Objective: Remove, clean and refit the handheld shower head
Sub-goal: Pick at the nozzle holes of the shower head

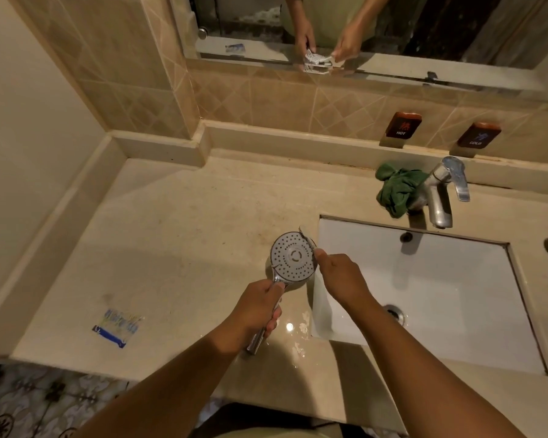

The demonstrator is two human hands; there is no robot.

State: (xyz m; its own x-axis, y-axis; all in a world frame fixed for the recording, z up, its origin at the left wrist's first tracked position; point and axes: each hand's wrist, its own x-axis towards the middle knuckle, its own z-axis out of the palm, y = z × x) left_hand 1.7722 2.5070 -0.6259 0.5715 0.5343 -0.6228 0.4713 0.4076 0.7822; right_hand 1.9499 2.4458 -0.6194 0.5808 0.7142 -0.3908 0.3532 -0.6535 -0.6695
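From where I sit, the job looks to be in its middle stretch: the shower head (293, 257) is off its mount with no hose showing on it, so I judge the removal done, the cleaning under way and the refit yet to come. It sits at the centre of the frame, face up toward the camera over the countertop (187, 232), just left of the sink (456, 279). My left hand (253, 306) is wrapped round the chrome handle (257, 339), fingers curled firmly about it and thumb up near the neck, with the handle's end poking out below the fist. My right hand (340, 276) is clenched on a small brush (307, 237), its bristled end lying against the upper right rim of the spray face; the brush shaft is mostly buried in the fist, so I cannot tell how far up it I am holding. The nozzle face reads pale and fairly even, but the holes are too small for me to judge how much scale is left. A green cloth (397, 191) lies bunched against the tap (440, 191) in the upper right, unused for now, probably for wiping down. A clear wrapper (117, 325) lies at the lower left of the counter. Wet patches glisten on the stone below the left hand.
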